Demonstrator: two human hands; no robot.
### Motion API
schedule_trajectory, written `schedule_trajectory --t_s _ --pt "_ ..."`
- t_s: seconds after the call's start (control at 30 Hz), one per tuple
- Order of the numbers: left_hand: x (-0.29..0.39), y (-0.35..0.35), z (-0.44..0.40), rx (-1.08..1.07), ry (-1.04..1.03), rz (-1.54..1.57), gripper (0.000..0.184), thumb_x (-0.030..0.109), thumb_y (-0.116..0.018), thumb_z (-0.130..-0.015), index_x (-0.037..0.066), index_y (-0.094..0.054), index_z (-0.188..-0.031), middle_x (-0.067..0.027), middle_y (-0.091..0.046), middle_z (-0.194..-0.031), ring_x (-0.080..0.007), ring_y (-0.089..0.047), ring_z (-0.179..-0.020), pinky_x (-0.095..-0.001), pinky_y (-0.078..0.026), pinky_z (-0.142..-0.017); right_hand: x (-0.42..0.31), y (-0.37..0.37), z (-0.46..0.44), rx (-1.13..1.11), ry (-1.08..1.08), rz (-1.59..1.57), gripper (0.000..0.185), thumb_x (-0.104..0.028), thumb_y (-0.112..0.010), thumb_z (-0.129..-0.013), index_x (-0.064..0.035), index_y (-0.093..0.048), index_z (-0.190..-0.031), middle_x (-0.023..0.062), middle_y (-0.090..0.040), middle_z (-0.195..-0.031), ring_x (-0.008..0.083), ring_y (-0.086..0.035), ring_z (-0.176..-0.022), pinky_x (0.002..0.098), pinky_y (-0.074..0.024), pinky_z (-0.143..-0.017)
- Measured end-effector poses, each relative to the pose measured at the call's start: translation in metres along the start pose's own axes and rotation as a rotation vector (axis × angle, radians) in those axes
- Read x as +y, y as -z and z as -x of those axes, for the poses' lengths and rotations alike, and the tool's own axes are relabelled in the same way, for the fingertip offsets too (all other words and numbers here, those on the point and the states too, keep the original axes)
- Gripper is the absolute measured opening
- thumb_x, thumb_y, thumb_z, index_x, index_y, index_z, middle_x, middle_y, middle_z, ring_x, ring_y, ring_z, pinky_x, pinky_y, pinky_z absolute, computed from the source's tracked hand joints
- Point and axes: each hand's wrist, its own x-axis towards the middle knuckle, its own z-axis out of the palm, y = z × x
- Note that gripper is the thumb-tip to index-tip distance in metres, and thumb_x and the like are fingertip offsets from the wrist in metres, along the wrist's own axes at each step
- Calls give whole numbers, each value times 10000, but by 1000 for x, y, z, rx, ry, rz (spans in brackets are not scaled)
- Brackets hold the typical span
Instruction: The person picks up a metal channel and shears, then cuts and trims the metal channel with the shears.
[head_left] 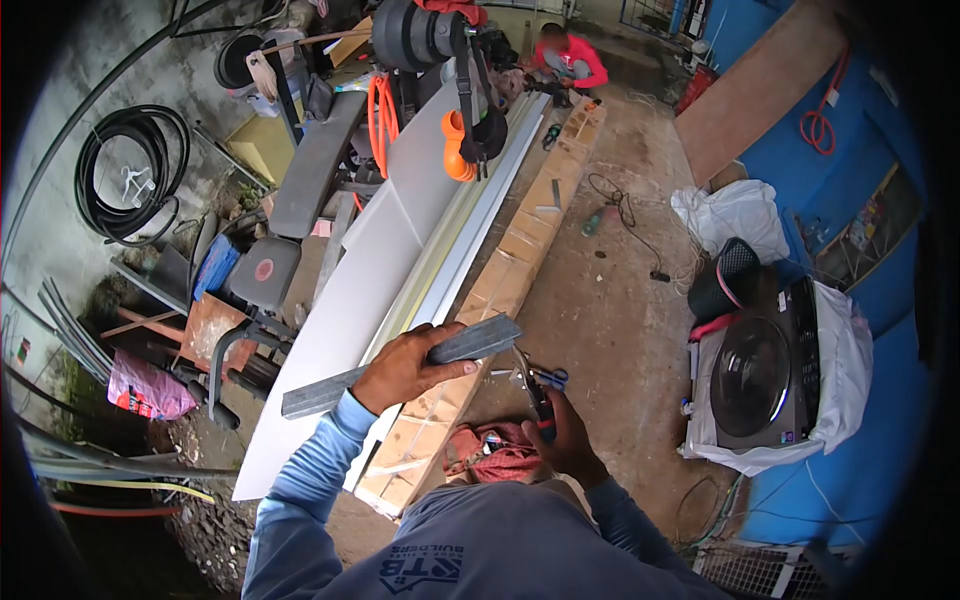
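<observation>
My left hand (405,365) is wrapped around a grey metal channel (325,394), which lies slantwise above the long taped box (510,245). The channel's right end reaches toward my right hand (572,440). That hand is closed on tin snips (541,400) with red and black handles. The snips' jaws point up, close to the channel's end; whether they touch it I cannot tell. Beyond them lies a blue-handled tool (550,378), perhaps scissors. A red cloth (485,455) sits on the floor below my hands.
White panels (400,210) and long strips lean beside the box on the left. Gym equipment (265,270) stands further left. A washing machine (755,375) is at the right, with a cable (625,215) on the floor. A person in red (575,60) crouches at the far end.
</observation>
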Motion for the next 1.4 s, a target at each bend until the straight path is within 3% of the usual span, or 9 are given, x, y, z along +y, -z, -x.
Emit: schedule_trajectory --t_s 0.2,0.3,0.4,0.6,0.8,1.0,1.4 --pt "1 -4 1 -124 76 243 810 499 -820 -978 -45 -575 -1526 -216 -755 -1262 -254 -729 -1152 -377 -570 -1011 -1 -3 -5 21 41 20 712 -243 -788 -963 34 -463 -1533 278 -639 -1391 435 -654 -1264 479 -516 -1067" --pt "3 -8 3 -153 174 249 833 530 -797 -990 -40 -557 -1547 -214 -745 -1280 -260 -701 -1201 -365 -549 -1040 -7 -3 -5 13 12 7 728 -238 -792 -964 41 -449 -1542 289 -626 -1402 451 -638 -1280 491 -502 -1087" --pt "16 -6 7 -148 171 340 865 684 -723 -973 -24 -635 -1462 -248 -761 -1214 -313 -740 -1139 -407 -554 -1015 -10 -6 -5 59 45 18 655 -213 -794 -947 43 -494 -1470 279 -623 -1338 456 -630 -1235 502 -514 -1051" --pt "-10 -22 6 -143 197 366 912 672 -744 -965 -19 -579 -1537 -256 -725 -1330 -329 -694 -1268 -394 -519 -1105 -13 -8 -6 80 57 49 617 -220 -806 -943 34 -522 -1428 255 -641 -1286 439 -652 -1181 498 -534 -998" --pt "0 -15 10 -153 219 394 887 639 -755 -973 -21 -574 -1536 -253 -697 -1393 -328 -666 -1319 -400 -497 -1139 -15 -4 -6 96 50 94 487 -252 -819 -936 12 -603 -1285 212 -702 -1111 414 -712 -995 485 -579 -836" --pt "-4 -21 10 -140 209 373 879 631 -749 -980 -16 -563 -1545 -258 -679 -1429 -334 -653 -1343 -401 -493 -1151 -3 -6 1 -13 -126 62 432 -307 -843 -928 -35 -642 -1198 193 -718 -985 407 -728 -888 483 -581 -766" --pt "-31 -36 10 -222 227 443 878 630 -716 -1009 -28 -541 -1562 -258 -665 -1445 -310 -638 -1348 -382 -478 -1161 -17 4 4 -36 -141 78 551 -377 -849 -935 -31 -624 -1300 179 -713 -1081 354 -732 -976 456 -590 -851"
